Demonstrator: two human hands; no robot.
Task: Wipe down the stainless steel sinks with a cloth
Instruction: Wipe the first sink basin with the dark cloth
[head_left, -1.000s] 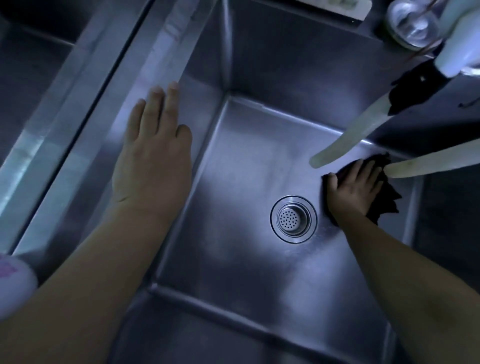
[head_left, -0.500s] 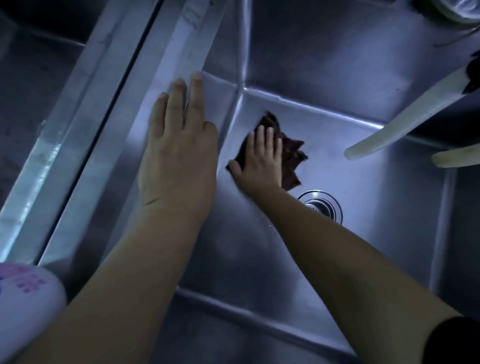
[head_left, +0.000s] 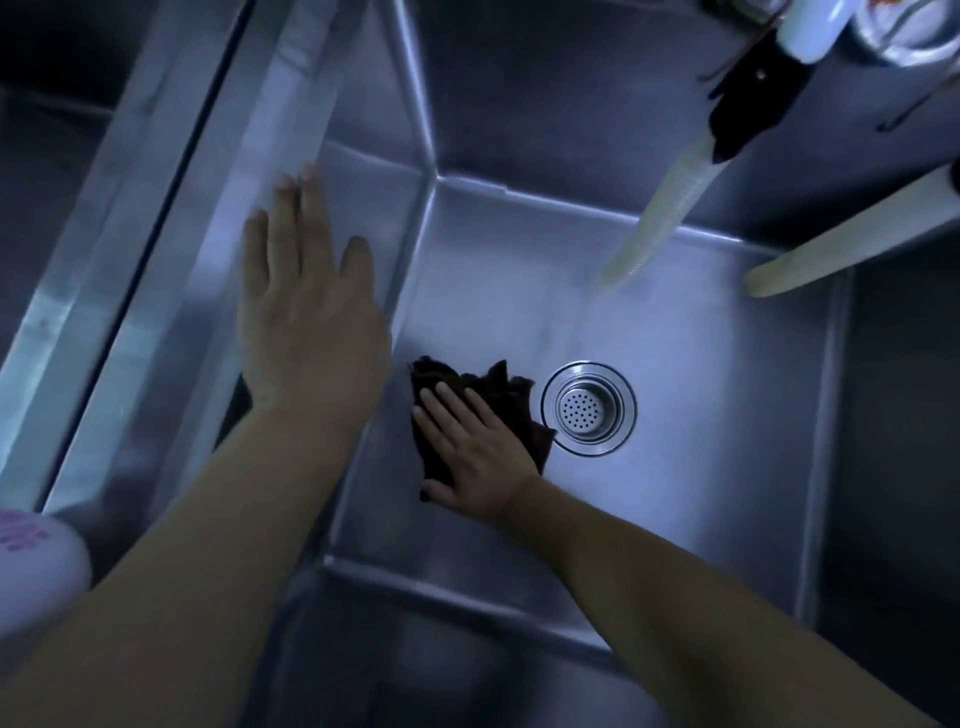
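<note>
pink lettering on white container (head_left: 36, 566) at lower left, too blurred to read; nothing else legible

Head camera looks steeply down (close) into sink (head_left: 675, 519).

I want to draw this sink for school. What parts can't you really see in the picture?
- Cloth: the right hand pressing on it covers most of it, head view.
- Sink left wall: partly behind the left hand, which lies flat on it.
- Two hoses: their tops run off the top and right edges.
- White bottle: cut off by the left edge; its pink print is too blurred to read.
- Next basin, far left: too dark.
</note>
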